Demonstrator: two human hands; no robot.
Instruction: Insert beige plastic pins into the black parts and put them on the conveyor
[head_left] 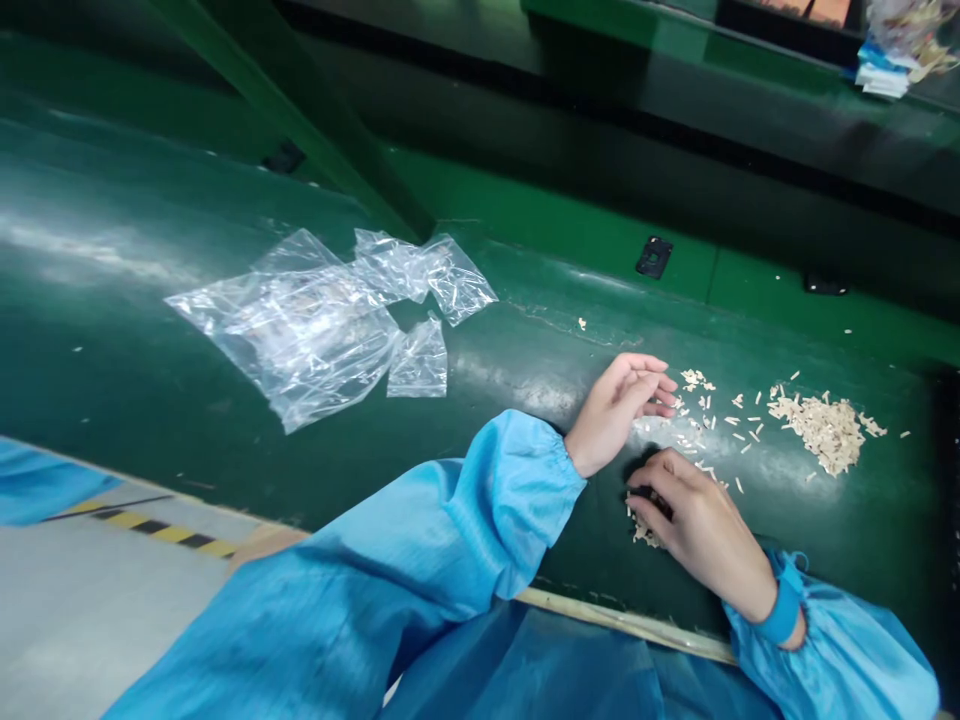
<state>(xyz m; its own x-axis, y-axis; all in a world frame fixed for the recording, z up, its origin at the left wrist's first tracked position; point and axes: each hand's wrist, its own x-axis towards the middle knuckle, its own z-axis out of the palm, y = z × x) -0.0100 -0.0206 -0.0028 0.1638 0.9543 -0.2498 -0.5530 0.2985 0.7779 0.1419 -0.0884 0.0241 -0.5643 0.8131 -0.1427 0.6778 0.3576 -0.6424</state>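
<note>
Small pale pieces lie in a large pile [829, 432] on the green work surface [480, 440] at the right. More pieces are scattered between that pile and my hands. My left hand [619, 405] hovers at the near side of the scattered pieces, its fingers apart and slightly bent, with nothing visible in it. Lower and to the right, my right hand [694, 510] is curled low over a smaller heap of pieces [645, 532]. Its thumb and fingers are bent toward each other, and a dark area shows between them; what they hold, if anything, is hidden.
Clear plastic bags [315, 330] lie left of my hands. A black part [654, 257] and another dark part [826, 284] sit farther back. A green beam [300, 110] slants across the back left. Another packet [885, 70] is on the upper right shelf.
</note>
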